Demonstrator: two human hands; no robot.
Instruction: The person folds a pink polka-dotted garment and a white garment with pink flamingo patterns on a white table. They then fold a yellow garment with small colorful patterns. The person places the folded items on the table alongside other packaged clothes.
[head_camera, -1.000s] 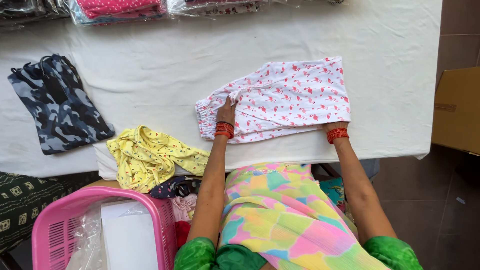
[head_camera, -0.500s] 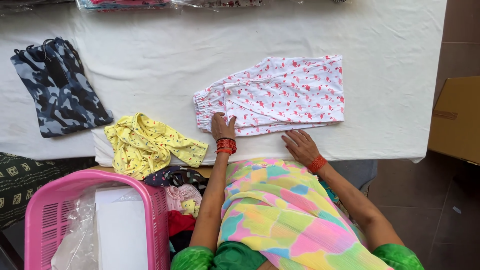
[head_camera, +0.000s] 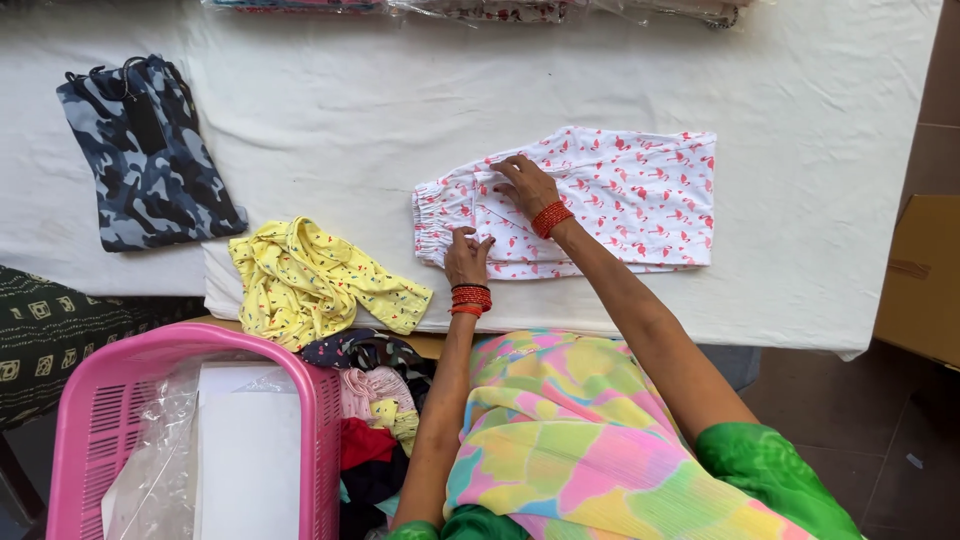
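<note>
One white flamingo-print garment (head_camera: 600, 200) lies folded at frame centre on the white table (head_camera: 330, 120). My left hand (head_camera: 466, 256) presses flat on its lower left edge; my right hand (head_camera: 526, 183) lies open on top, gripping nothing. One yellow garment (head_camera: 300, 280) lies to the left, one camouflage garment (head_camera: 145, 160) upper left, one pink basket (head_camera: 100, 420) lower left. Bare cloth surrounds the folded piece.

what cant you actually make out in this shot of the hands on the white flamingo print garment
Head view only:
- Underside and inner folds of the white garment: hidden by its own top layer and by the left hand and right hand.
- Bagged clothes at the far table edge: cut off by the top edge.
- Contents of the pink basket: covered by clear plastic, cut off below.
- Cardboard box: cut off at right.
</note>
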